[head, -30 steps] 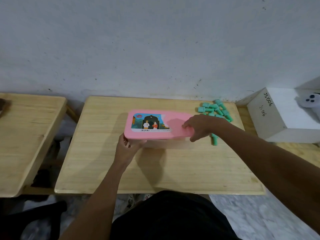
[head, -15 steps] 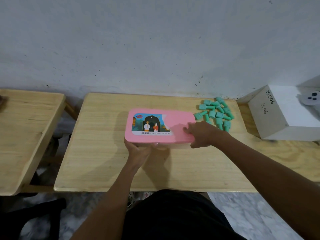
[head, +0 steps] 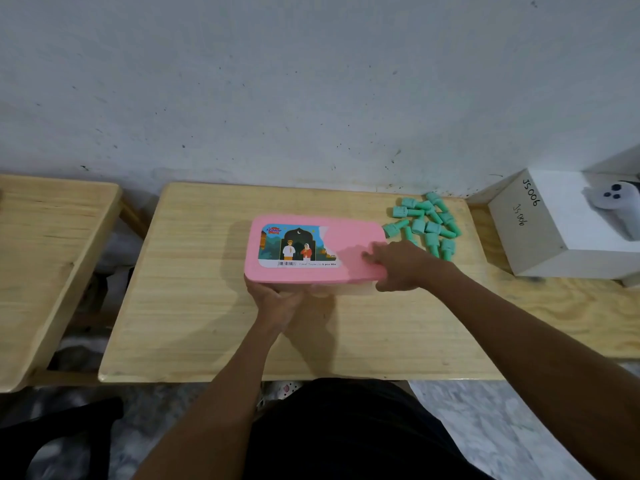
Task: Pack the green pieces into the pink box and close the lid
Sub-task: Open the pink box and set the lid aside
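Note:
The pink box (head: 349, 237), lid on and bearing a picture label, sits in the middle of the wooden table (head: 207, 323). My left hand (head: 277, 299) holds its near left edge from below the lid, fingers curled round the rim. My right hand (head: 398, 265) grips the lid's near right corner, with fingers on top and thumb at the edge. Several green pieces (head: 426, 223) lie in a loose pile on the table just right of the box, beyond my right hand.
A white cardboard box (head: 540, 233) marked JS 006 stands at the right, with a white controller (head: 616, 202) on top. A second wooden table (head: 45, 254) stands at the left across a gap. The wall runs close behind.
My left hand has slid from the box's left end to its near edge. My right hand stays at the right corner. The green pile shows more fully now.

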